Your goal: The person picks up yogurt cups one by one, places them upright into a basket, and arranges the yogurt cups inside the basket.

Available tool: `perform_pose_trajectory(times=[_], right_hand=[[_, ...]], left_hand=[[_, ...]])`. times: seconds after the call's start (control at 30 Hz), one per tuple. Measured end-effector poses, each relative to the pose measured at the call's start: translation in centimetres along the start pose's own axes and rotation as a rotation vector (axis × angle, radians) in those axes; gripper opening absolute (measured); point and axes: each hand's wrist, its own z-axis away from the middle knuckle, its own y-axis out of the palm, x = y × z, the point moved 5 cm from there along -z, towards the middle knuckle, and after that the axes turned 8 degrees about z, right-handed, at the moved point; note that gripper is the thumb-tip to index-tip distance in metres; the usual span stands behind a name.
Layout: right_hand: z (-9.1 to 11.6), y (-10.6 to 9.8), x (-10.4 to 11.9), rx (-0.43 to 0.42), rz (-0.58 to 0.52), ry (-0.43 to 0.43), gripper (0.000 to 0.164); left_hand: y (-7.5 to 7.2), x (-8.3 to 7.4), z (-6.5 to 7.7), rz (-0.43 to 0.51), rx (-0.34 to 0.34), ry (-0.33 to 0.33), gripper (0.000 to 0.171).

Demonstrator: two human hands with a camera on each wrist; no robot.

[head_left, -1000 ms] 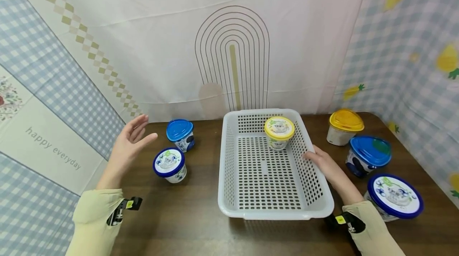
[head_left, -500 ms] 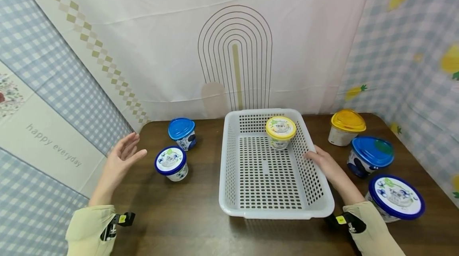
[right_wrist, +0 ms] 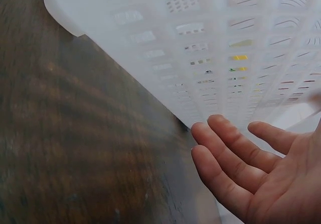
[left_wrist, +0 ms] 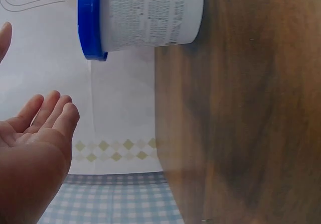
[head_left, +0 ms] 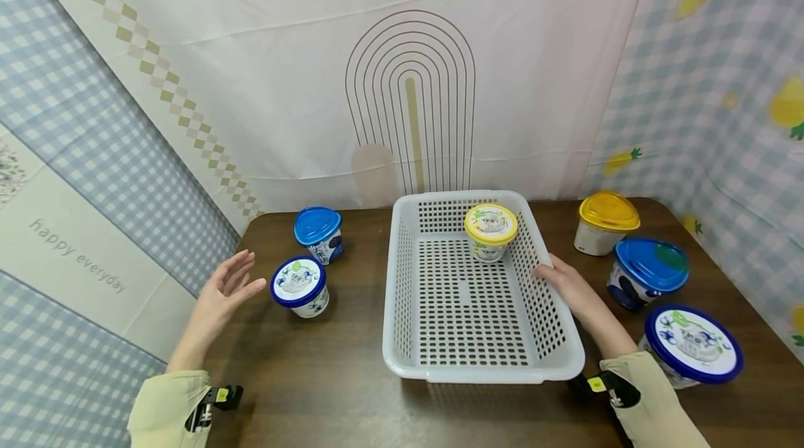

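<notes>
In the head view we have the white basket (head_left: 484, 373) on the brown table (head_left: 326, 399), with a yellow-lidded tub (head_left: 490, 228) upright inside it, near its far right corner. Left of the basket stand a blueberry tub (head_left: 298, 285) and, just farther back, a light-blue-lidded tub (head_left: 318, 235). Right of it, from back to front, we count a yellow oval-lidded tub (head_left: 606, 222), a blue oval-lidded tub (head_left: 647, 273) and a large blueberry tub (head_left: 694, 345).

Our right hand (head_left: 568, 287) holds the basket's right wall; from above we see the thumb lapping inside. Only the right wrist view shows the fingers (right_wrist: 235, 148) stretched along the wall's outside, slightly parted; whether their tips touch it we can't tell.

Our left hand (head_left: 221, 298) is left of the basket, beyond the blueberry tub, its thumb spread from four lightly bent fingers. The left wrist view adds a gap between those fingers and a blue-lidded tub's printed side, which the head view doesn't show.
</notes>
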Motion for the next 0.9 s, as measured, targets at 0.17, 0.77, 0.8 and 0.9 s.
perform_pose_trajectory(times=[0.17,0.77,0.8,0.9], right_hand=[[0.0,0.0,0.0,-0.004,0.001,0.004,0.07],[-0.1,0.0,-0.1,0.002,0.001,-0.004,0.069],[-0.1,0.0,-0.1,0.004,-0.001,-0.004,0.069],[-0.1,0.0,-0.1,0.004,-0.002,-0.008,0.068]], left_hand=[[0.3,0.6,0.2,0.005,0.005,-0.018,0.078],[1.6,2.5,0.6,0.046,0.022,-0.058,0.077],[1.6,2.6,0.6,0.048,0.023,-0.062,0.077],[1.8,2.8,0.7,0.052,0.024,-0.072,0.077]])
